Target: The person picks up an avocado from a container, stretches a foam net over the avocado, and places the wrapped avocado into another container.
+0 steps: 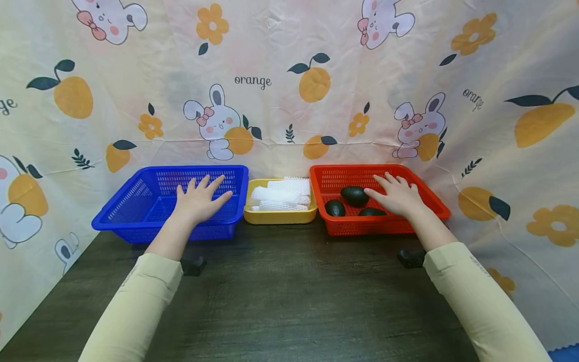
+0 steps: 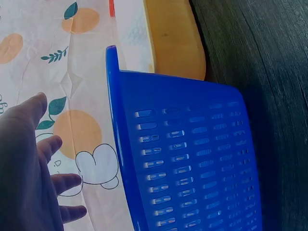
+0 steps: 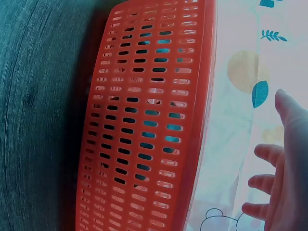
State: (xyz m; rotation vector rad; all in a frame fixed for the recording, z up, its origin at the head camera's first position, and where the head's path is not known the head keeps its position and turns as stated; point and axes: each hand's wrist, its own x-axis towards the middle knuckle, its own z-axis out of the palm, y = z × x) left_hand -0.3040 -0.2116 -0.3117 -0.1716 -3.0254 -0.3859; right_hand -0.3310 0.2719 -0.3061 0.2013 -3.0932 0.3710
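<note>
head: bright, even | left wrist: dimmer, left hand [image 2: 24, 168] shadowed | right wrist: teal cast, cloth [image 3: 226, 125] washed pale

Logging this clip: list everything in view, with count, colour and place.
blue basket: one, blue, left on the table
yellow tray: one, yellow, between the baskets
mesh netting: several pieces, white, in the yellow tray; exact count unclear
red basket: one, red, right on the table
avocados: three showing, dark green, in the red basket
table: one, dark, under the containers
printed cloth: cream with rabbits, oranges and flowers, behind the table
small objects: two, black, beside the wrists; type unclear
blue edge: one, blue, lower right corner
sleeves: two, pale yellow, on the forearms
left grip: one, bare, fingers spread, by the blue basket
right grip: one, bare, fingers spread, by the red basket
</note>
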